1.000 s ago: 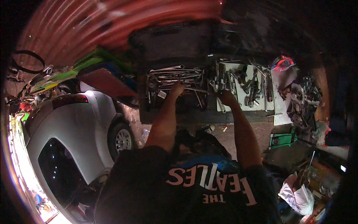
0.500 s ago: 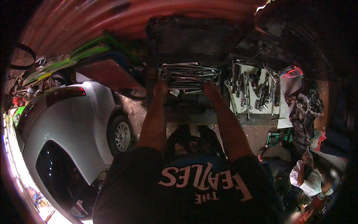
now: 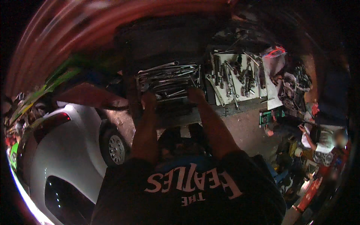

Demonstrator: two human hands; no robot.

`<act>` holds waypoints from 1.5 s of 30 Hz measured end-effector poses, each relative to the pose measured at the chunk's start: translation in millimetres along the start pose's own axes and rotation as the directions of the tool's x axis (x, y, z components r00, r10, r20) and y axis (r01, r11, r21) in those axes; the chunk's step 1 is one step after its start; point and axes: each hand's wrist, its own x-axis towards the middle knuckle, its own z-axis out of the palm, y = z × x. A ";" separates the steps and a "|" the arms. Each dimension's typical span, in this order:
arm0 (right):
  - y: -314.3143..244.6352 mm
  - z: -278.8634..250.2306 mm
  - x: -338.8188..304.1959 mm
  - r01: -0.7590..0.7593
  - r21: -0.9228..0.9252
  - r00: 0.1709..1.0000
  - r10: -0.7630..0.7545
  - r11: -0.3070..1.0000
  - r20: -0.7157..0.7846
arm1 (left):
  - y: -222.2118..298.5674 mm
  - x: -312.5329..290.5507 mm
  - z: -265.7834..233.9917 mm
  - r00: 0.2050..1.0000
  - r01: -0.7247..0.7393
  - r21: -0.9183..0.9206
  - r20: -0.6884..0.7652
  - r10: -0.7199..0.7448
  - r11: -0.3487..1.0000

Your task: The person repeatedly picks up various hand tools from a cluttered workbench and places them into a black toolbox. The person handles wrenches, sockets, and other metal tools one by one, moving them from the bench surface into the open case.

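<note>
A dark tool tray point(image 3: 138, 83) full of loose metal wrenches point(image 3: 165, 80) lies in front of me. My left hand point(image 3: 149, 99) is at its near left corner, closed around the edge, with the fingers dim and partly hidden. At the near right corner my right hand point(image 3: 195, 95) is closed in the same way. Most of the wrenches lie crosswise between and beyond my hands; a long ring-ended wrench point(image 3: 159, 67) runs along the far side. Several others sit at a slant near the right end.
Right of the tray, a white sheet point(image 3: 221, 92) bears sockets, ratchets and wrenches. Beyond it lie greasy engine parts point(image 3: 294, 88). A silver car point(image 3: 75, 138) stands at my left. At the far right sits another person point(image 3: 318, 138) in a white shirt.
The view has swung, so the tray and bench appear farther left. Both hands stay at the tray's near corners. Some wrenches in the tray lie at different slants.
</note>
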 end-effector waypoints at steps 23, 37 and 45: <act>72.8 43.9 -19.4 -0.053 0.021 0.952 0.056 0.998 -0.301 | 99.8 -6.6 -64.5 0.934 -0.126 0.459 0.355 -0.051 0.880; 203.5 -108.3 -103.5 -0.228 0.432 0.950 0.296 0.873 -0.097 | 305.5 -30.3 -38.0 0.954 -0.266 0.348 0.231 0.192 0.899; 358.9 -94.8 -136.6 -0.382 0.434 0.902 0.432 0.816 -0.016 | 398.1 -41.5 32.0 0.779 -0.557 0.169 0.447 0.440 0.813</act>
